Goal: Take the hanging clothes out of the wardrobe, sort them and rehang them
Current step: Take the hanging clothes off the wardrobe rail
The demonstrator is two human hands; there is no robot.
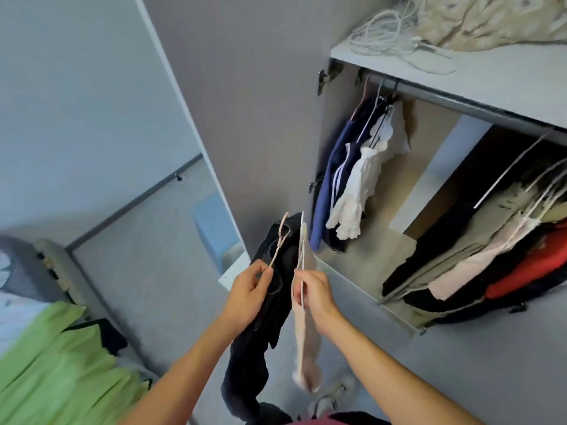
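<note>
Wardrobe stands open, its door swung out left beside a mirror. Clothes crowd the rail at right; navy and white garments hang at left, open room between them. Green bedding lies lower left. Left hand pinches a hanger with a black garment; right hand pinches a hanger with a beige garment.

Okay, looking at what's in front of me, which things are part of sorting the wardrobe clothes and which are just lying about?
Part of the job:
- dark garment on a hanger, held by the left hand
- pale pink garment on a hanger, held by the right hand
- navy and white clothes on the rail
- packed clothes at right
- spare hangers on the shelf

Lying about:
- green cloth
- patterned bedding
</note>
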